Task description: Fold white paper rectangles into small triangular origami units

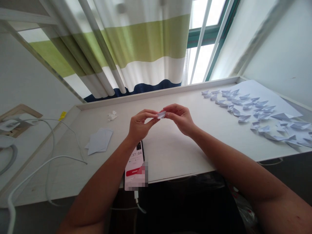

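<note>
A person pinches a small folded paper (161,115) between both hands above a white bench (170,159), the piece at the centre of the clock face. The left hand (141,125) has a narrow grip, thumb below and fingers above, on the paper's 9 o'clock end. The right hand (179,118) closes just as narrowly on the 3 o'clock end, its fingertips near those of the left.

At 3 o'clock, well apart from the hands, small paper boats (263,115) stand in loose rows, with a large sheet (258,89) beside them toward the wall. At 9 o'clock sits a crumpled scrap (112,116); at 8 o'clock, loose slips (99,142) overlap in a pile. A phone (135,162) lies at 7 o'clock, partly behind the left forearm, a plug (136,195) at its near end. White cables (52,160) loop over the bench's 8 o'clock side. A striped curtain (146,42) hangs at 12 o'clock, and a bright window (203,58) shows at 1 o'clock.
</note>
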Action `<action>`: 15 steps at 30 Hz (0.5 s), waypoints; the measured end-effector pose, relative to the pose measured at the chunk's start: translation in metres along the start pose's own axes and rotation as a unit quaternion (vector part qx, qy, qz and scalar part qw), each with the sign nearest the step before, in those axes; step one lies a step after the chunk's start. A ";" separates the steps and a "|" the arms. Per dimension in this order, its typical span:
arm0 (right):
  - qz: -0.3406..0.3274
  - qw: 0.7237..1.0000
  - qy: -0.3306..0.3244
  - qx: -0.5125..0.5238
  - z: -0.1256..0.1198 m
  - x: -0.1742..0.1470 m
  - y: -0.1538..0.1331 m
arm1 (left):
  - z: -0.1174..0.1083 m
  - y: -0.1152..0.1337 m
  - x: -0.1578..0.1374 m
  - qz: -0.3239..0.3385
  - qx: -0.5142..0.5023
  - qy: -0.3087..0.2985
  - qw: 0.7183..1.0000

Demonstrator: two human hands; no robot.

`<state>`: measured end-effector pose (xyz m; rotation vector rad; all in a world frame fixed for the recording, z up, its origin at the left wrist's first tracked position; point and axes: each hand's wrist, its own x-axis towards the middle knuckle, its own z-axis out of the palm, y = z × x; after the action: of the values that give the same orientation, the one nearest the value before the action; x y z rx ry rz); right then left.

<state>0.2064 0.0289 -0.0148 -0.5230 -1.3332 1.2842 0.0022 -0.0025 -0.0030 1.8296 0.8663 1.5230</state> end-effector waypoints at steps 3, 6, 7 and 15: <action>-0.005 1.000 -0.008 0.004 0.000 0.000 0.000 | -0.001 0.000 0.000 -0.005 -0.005 -0.005 1.000; -0.002 1.000 -0.001 0.002 0.000 0.001 0.000 | -0.001 0.000 -0.001 -0.010 -0.019 -0.006 1.000; 0.001 1.000 0.002 -0.001 0.000 0.001 0.000 | -0.001 0.001 0.000 -0.017 -0.022 -0.001 1.000; 0.031 0.999 -0.008 -0.017 -0.001 0.001 0.004 | 0.002 -0.003 0.001 -0.099 -0.071 0.046 0.991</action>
<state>0.2056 0.0317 -0.0176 -0.5820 -1.3644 1.3203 0.0039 -0.0002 -0.0048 1.5345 0.9290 1.5107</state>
